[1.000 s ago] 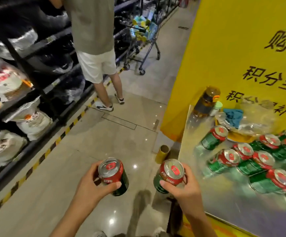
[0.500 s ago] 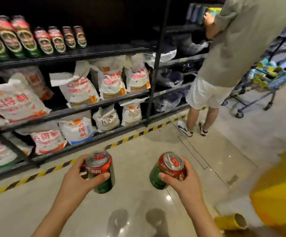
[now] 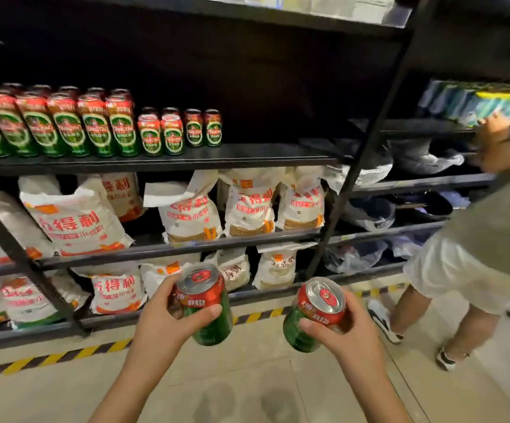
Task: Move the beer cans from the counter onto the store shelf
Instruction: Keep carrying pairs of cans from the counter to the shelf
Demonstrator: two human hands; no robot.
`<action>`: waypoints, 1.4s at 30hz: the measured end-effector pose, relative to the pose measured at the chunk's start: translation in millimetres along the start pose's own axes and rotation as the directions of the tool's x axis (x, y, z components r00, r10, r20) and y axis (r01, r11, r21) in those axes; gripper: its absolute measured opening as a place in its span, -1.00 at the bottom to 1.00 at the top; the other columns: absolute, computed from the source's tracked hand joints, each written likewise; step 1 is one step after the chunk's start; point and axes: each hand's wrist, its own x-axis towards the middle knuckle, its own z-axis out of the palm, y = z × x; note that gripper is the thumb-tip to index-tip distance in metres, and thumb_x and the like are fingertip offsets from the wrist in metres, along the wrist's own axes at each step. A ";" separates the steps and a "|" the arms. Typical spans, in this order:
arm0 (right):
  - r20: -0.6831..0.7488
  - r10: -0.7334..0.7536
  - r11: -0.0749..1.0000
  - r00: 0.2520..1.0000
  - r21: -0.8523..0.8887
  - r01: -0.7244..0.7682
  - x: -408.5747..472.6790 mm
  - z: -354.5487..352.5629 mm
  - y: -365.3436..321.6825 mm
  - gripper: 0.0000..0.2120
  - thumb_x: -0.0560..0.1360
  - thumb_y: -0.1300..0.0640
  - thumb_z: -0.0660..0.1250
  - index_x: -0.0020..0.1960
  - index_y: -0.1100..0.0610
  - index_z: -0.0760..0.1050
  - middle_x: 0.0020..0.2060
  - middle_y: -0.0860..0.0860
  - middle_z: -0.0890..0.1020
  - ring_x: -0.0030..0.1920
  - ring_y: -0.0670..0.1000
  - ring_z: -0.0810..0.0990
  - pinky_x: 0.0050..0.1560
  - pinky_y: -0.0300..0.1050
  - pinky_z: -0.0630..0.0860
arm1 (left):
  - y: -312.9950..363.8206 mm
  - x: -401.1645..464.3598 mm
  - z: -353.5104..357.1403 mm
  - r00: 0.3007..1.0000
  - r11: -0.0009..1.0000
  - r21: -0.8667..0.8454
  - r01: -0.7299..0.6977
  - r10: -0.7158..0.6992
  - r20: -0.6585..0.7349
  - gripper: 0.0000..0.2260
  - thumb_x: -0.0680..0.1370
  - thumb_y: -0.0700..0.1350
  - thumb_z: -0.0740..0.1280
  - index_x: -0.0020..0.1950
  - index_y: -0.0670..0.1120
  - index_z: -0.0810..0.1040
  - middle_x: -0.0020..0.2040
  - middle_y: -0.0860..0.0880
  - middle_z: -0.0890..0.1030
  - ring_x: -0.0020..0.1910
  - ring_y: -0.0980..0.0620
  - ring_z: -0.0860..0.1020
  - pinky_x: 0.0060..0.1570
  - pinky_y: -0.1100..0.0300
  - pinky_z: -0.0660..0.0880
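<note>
**Two cans in hand, shelf ahead**

The left hand is wrapped round one beer can, thumb across the label, and the right hand grips a second can the same way — both cans tilted, tops leaning towards the camera, held low over the floor and well short of the shelving. Neither hand has a finger free.

The store shelf that takes them is the upper black board, where a row of tall cans fills the left part and four short cans stand at its right end. Right of those the board is bare, so the likely spot is just beside the last short can.

To do this well, I would lift both cans upright before they reach the board, set one down flat beside the row, then the other to its right, labels facing out. Set them straight down rather than sliding them in — a nudge could topple the standing cans. Another person stands at the far right bay, near enough that the right elbow should stay tucked in.
</note>
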 end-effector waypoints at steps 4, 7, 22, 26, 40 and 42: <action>0.068 -0.008 1.000 0.998 0.006 0.007 72.0 3.5 -11.7 -0.40 0.21 0.22 0.60 0.17 -0.09 0.48 0.04 -0.13 0.62 0.05 -0.14 0.58 -0.13 -0.34 0.47 | 8.9 56.3 16.0 0.997 1.000 -0.011 -0.004 0.003 -0.072 -0.42 0.28 -0.11 0.55 0.26 0.04 0.45 0.11 0.08 0.56 0.04 0.15 0.50 -0.25 0.42 0.39; 0.109 -0.005 1.000 0.994 0.006 0.004 121.4 18.8 -15.1 -0.33 0.19 0.15 0.63 0.23 -0.05 0.46 0.08 -0.10 0.60 0.07 -0.11 0.57 -0.12 -0.34 0.47 | 8.9 90.9 16.0 0.991 0.999 -0.020 0.033 -0.035 -0.126 -0.43 0.27 -0.12 0.55 0.24 0.03 0.46 0.09 0.06 0.57 0.04 0.15 0.51 -0.17 0.35 0.39; 0.228 0.025 0.999 0.973 0.020 -0.030 331.9 163.1 -47.6 -0.40 0.18 0.19 0.63 0.11 -0.13 0.47 0.05 -0.13 0.59 0.03 -0.17 0.57 -0.18 -0.43 0.51 | 11.9 315.2 -51.2 0.974 0.995 -0.004 0.104 -0.103 -0.203 -0.53 0.30 -0.17 0.54 0.15 0.04 0.49 0.02 0.05 0.61 -0.03 0.16 0.55 -0.17 0.32 0.42; 0.189 0.012 0.999 0.982 0.039 -0.020 373.7 184.6 -53.1 -0.37 0.17 0.12 0.64 0.15 -0.11 0.47 0.05 -0.12 0.59 0.03 -0.16 0.58 -0.13 -0.35 0.52 | 19.9 372.3 -53.1 0.982 0.996 0.054 0.075 -0.065 -0.179 -0.54 0.32 -0.18 0.54 0.13 0.08 0.47 -0.02 0.11 0.59 -0.10 0.26 0.53 -0.25 0.41 0.40; 0.270 -0.089 0.996 0.959 0.042 0.080 499.2 208.6 -71.0 -0.34 0.11 0.01 0.63 0.16 -0.11 0.47 0.04 -0.12 0.61 0.01 -0.17 0.60 -0.08 -0.26 0.56 | 45.2 483.3 -12.7 0.982 0.998 0.027 0.059 -0.053 -0.181 -0.46 0.24 -0.08 0.60 0.15 0.12 0.50 0.04 0.09 0.62 -0.03 0.20 0.59 -0.06 0.30 0.52; 0.296 -0.131 0.991 0.946 0.052 0.121 515.1 213.8 -73.5 -0.35 0.13 0.01 0.62 0.17 -0.10 0.47 0.06 -0.11 0.60 0.01 -0.18 0.60 -0.08 -0.30 0.56 | 46.9 495.2 -7.3 0.979 0.998 0.033 0.055 -0.048 -0.199 -0.42 0.22 -0.02 0.61 0.17 0.14 0.49 0.06 0.09 0.62 0.03 0.13 0.59 0.08 0.10 0.54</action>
